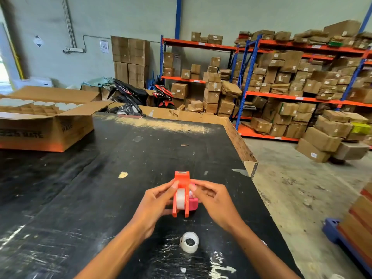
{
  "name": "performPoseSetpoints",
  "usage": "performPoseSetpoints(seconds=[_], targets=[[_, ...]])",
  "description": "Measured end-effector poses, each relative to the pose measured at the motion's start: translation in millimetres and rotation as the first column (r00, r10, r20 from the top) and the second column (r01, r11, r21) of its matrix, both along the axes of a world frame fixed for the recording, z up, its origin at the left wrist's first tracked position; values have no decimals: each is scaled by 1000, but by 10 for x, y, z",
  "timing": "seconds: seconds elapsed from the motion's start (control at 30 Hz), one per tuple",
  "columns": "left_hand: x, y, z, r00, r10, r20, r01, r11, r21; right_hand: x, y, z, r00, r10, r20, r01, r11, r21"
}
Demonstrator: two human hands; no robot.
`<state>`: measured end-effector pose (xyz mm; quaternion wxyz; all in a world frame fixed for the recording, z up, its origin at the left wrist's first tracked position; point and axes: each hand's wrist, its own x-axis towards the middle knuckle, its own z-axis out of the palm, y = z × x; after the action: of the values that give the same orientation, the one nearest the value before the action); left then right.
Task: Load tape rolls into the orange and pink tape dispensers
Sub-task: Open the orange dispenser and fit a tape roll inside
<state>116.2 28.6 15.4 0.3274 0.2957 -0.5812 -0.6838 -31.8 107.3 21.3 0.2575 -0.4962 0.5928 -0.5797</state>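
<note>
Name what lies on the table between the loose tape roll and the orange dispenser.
Nothing: in the head view, only bare black table separates the loose tape roll from the orange dispenser.

Orange dispenser [182, 181], pink dispenser [193, 204], clear whitish tape roll [189, 242], scuffed black table [100, 178].

I saw my left hand [156, 200] and right hand [213, 200] closed around the orange tape dispenser [182, 183], one on each side, holding it just above the black table [100, 178]. A clear tape roll [180, 196] sat inside it, between my thumbs. The pink tape dispenser [193, 204] lay tucked under my right fingers, touching the orange one as far as I could tell. A second tape roll [189, 242] lay flat on the table between my forearms, nearer me than the hands.
</note>
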Motion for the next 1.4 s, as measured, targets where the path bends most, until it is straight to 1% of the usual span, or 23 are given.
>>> performPoseSetpoints(seconds=[0.17,0.27,0.33,0.4,0.47,0.53,0.6,0.7,0.83,0.97,1.07,1.23,1.4], targets=[[-3,23,15,1000,2,-21,-3,999,-41,-69,-119,94,993,-104,-61,101,993,-56],[-12,37,22,1000,-5,-25,4,999,-52,-77,-150,145,991,-66,-117,61,997,-43],[-13,35,16,1000,3,-24,-5,998,-56,-65,-143,139,975,-75,-209,62,996,-68],[-12,18,-6,999,37,-25,-38,998,-49,-42,-114,112,942,-125,-311,87,987,-132],[-16,-5,-23,996,80,-31,-81,996,-32,-12,-76,73,913,-135,-386,75,983,-167],[-21,-18,-31,994,102,-47,-102,995,-10,18,-56,38,892,-86,-444,42,993,-109],[-30,-17,-28,994,96,-51,-96,995,0,45,-47,35,898,-37,-438,30,999,-24],[-37,-21,-26,994,97,-41,-97,995,2,63,-44,85,913,3,-407,20,998,52],[-29,-18,-19,994,108,-25,-108,994,-3,56,-28,132,899,81,-430,-18,989,150],[-23,6,-5,995,95,-31,-95,995,3,71,-19,150,903,92,-420,-43,991,124],[-22,20,7,996,89,-28,-90,996,0,82,-26,145,927,63,-370,-34,996,86],[-6,30,7,996,90,-8,-91,996,-18,54,-60,130,954,55,-295,-34,997,76],[21,52,20,998,55,17,-55,998,-25,28,-57,199,954,78,-288,-65,996,55]])
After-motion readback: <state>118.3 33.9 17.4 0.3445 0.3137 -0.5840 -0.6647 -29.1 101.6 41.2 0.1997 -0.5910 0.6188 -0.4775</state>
